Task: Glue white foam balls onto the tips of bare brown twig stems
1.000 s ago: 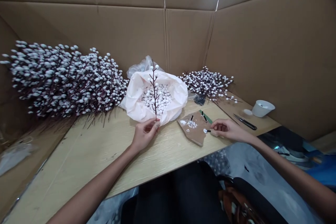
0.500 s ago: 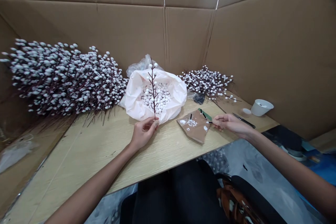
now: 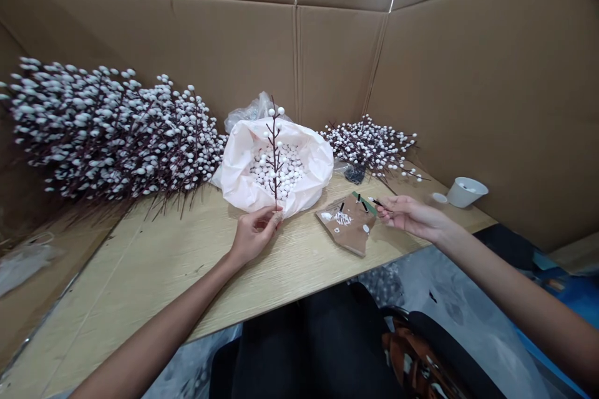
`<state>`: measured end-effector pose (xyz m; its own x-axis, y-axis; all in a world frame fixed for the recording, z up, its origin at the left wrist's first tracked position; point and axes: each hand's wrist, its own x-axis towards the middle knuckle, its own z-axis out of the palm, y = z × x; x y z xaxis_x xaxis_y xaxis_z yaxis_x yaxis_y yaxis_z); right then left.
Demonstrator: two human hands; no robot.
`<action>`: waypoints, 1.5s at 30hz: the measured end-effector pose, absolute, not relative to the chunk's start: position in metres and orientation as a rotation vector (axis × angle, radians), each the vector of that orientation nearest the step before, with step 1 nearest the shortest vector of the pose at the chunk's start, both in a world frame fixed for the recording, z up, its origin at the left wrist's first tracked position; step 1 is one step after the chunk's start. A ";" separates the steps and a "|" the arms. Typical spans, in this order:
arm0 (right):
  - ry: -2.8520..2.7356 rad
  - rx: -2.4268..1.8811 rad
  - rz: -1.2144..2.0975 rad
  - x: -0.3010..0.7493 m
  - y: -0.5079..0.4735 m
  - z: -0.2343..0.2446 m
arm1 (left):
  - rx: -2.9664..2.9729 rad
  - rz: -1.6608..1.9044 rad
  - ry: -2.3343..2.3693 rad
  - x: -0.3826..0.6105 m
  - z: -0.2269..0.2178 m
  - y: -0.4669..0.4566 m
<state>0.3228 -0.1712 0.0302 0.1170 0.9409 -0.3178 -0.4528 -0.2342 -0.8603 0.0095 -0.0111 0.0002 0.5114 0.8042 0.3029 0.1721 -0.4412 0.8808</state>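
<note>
My left hand (image 3: 256,234) pinches the lower end of a dark brown artificial berry stem (image 3: 275,156). The stem stands upright, with white berries on its upper twigs and bare twigs lower down. In front of my right hand (image 3: 407,218), closed fingertips grip a small black stick with a white tip (image 3: 377,202), just above the right edge of a brown cardboard piece (image 3: 349,237). White smears mark that cardboard, and several short black sticks rest on it. Behind the stem, an open white plastic bag (image 3: 236,168) holds many loose white berries (image 3: 292,165).
A large heap of white-berried stems (image 3: 107,131) lies at the left, a smaller bunch (image 3: 374,146) at the back right. A white cup (image 3: 467,192) stands on the table (image 3: 163,262) at the right, beside a small round lid (image 3: 439,198). Cardboard walls (image 3: 224,50) enclose the table.
My right hand has lifted the small black stick off the cardboard, its white tip now showing. My left hand still holds the stem in nearly the same place. The view has shifted slightly.
</note>
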 end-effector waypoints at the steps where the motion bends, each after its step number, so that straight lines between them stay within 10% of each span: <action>1: -0.591 -1.130 1.449 0.320 -0.171 0.032 | 1.919 0.945 0.798 0.009 0.000 -0.011; 45: -2.083 -1.444 -0.178 0.267 -0.128 -0.003 | 2.080 0.934 0.748 0.013 -0.001 -0.022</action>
<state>0.2669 -0.1276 -0.0027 -0.2354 0.8106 0.5362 0.8897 0.4018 -0.2168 0.0132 -0.0222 -0.0009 0.5680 0.7326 0.3751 0.2065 -0.5680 0.7967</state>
